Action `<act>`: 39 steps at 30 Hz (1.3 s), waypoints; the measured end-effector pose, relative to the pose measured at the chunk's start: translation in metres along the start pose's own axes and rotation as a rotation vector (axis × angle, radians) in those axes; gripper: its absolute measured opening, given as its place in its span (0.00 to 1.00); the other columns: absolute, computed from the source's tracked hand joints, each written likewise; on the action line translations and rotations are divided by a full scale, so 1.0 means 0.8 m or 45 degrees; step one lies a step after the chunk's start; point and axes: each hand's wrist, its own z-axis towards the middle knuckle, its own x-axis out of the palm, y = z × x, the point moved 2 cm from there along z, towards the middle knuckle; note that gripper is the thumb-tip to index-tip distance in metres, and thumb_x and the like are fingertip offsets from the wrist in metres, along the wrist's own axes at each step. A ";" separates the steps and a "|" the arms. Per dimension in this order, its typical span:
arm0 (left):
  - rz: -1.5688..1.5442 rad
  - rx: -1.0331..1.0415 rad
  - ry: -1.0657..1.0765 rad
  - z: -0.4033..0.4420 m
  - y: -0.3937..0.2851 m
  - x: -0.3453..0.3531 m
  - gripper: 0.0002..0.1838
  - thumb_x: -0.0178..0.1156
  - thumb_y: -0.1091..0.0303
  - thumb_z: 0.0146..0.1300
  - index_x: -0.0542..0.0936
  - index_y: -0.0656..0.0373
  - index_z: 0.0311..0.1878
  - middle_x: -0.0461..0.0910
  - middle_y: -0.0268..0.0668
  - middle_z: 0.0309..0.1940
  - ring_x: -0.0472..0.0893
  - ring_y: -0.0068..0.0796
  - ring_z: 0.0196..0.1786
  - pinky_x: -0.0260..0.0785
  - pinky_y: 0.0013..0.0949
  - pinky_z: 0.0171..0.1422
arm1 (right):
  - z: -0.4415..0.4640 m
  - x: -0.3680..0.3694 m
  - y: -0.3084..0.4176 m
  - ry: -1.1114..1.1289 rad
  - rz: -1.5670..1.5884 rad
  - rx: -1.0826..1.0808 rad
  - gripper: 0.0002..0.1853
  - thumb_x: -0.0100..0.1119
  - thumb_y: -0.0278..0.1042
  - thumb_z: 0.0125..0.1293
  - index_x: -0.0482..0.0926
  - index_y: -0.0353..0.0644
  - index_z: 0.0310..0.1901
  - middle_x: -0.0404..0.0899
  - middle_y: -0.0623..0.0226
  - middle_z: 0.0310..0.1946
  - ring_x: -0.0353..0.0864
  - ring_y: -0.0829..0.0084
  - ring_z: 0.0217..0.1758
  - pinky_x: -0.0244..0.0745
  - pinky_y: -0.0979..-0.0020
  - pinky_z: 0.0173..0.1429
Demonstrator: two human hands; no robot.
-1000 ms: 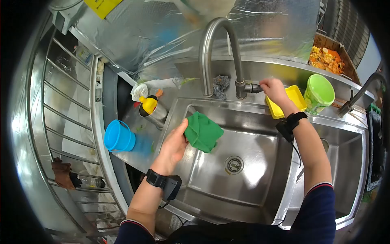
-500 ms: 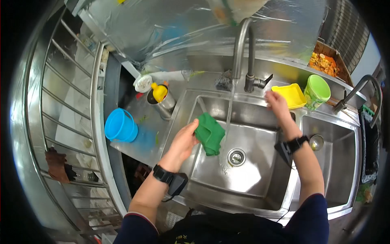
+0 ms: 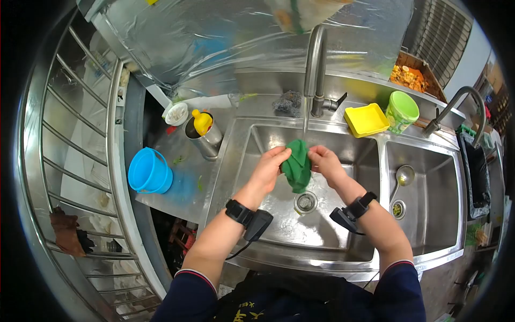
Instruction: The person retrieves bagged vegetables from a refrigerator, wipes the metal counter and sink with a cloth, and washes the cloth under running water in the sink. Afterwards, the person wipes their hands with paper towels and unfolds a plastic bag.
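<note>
A green cloth hangs between my two hands over the left sink basin, under the running tap. My left hand pinches its left edge, and my right hand grips its upper right edge. Water from the spout falls onto the top of the cloth. Below the cloth lies the round drain.
Left of the basin stand a blue bucket and a metal container with a yellow item. Behind lie a scouring pad, a yellow tray and a green tub. A ladle rests in the right basin.
My right hand has left the tap lever, moved left and taken hold of the cloth. Water now runs from the tap, and the cloth has come under it.
</note>
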 end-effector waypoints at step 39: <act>1.084 0.304 -0.323 0.041 0.051 -0.036 0.16 0.49 0.57 0.62 0.73 0.64 0.32 0.75 0.49 0.26 0.75 0.48 0.33 0.65 0.42 0.38 | 0.031 -0.095 -0.038 -0.095 -0.704 -0.355 0.12 0.59 0.36 0.57 0.79 0.39 0.40 0.81 0.62 0.31 0.80 0.71 0.35 0.73 0.71 0.43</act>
